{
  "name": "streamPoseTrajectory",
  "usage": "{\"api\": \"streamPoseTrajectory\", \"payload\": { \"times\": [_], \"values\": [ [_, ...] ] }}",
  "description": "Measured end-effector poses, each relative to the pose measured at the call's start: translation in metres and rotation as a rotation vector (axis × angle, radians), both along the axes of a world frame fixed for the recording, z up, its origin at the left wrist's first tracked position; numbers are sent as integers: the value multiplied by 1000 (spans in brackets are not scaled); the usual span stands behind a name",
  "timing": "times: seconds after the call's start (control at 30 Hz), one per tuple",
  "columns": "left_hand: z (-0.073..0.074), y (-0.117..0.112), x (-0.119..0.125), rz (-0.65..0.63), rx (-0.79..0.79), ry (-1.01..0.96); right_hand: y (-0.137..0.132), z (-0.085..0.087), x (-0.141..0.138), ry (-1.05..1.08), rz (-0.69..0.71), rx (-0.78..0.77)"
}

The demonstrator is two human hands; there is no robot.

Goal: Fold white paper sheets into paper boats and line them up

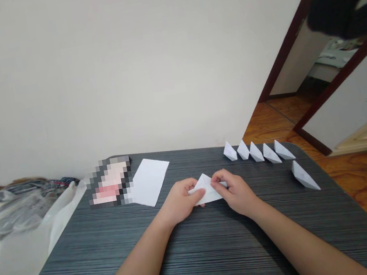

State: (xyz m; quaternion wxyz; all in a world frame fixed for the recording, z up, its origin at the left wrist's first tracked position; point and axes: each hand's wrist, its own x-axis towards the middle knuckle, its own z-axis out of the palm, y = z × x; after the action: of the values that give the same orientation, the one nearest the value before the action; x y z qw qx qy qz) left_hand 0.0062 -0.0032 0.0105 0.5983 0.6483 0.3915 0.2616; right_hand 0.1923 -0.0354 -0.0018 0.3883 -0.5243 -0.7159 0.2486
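Observation:
Between my two hands is a small piece of folded white paper [209, 193], shaped like a boat with a pointed peak in the middle. My left hand [180, 200] pinches its left end, thumb on the near face and fingers behind. At the right end, my right hand [234, 191] grips the paper's upper edge between thumb and fingertips. The paper is held over the dark table; whether it touches the top I cannot tell. Several finished-looking paper boats [256, 152] line the back right of the table, and another paper boat [304, 176] lies nearer, by the right edge.
White paper sheets [150, 181] lie left of my hands, beside a blurred-out flat object [111, 181]. The dark wood-grain table [205, 261] stands against a pale wall [143, 68]. Plastic-wrapped items [31, 202] are piled at left; a doorway opens at right.

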Motion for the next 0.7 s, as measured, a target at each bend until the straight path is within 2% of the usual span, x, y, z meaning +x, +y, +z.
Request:
{"api": "streamPoseTrajectory", "payload": {
  "times": [0.23,0.47,0.57,0.7],
  "values": [
    [0,-1,0,13,121,20,-1,-1,-4,39,4,-39],
    [-1,0,1,35,69,-56,1,-11,-5,374,25,-313],
    [-1,0,1,39,58,-50,1,-10,-3,314,68,-423],
    [-1,0,0,28,68,-23,0,-4,-1,232,88,-463]
  ]
}}
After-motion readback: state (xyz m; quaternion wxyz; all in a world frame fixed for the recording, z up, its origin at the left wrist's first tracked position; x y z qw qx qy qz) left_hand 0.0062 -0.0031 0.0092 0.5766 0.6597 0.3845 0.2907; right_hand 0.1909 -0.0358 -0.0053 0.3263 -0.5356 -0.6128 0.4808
